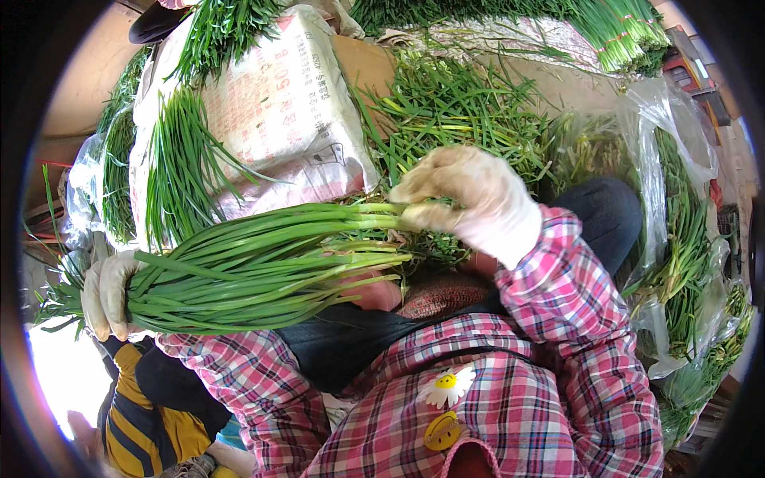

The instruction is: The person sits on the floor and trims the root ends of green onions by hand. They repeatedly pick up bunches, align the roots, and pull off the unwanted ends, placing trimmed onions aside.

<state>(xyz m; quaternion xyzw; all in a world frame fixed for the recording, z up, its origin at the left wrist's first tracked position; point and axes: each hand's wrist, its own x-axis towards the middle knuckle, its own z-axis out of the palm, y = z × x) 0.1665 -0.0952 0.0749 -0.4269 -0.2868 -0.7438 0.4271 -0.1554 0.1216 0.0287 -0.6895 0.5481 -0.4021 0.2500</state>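
Note:
A bunch of long green garlic chives lies crosswise in front of me, its leaves to the left and its pale stalk ends to the right. My left hand, in a pale glove, is wrapped round the leafy end. My right hand, also gloved and slightly blurred, pinches a few pale stalk ends between thumb and fingers. Other stalk ends just below spread loose, apart from those fingers. Behind the bunch, a heap of loose green and yellowish leaves covers the ground.
A white printed woven sack stands at the far left, with chives draped over it. Tied bundles lie at the far right. Clear plastic bags with more greens line the right side. Another person's yellow and black clothing shows lower left.

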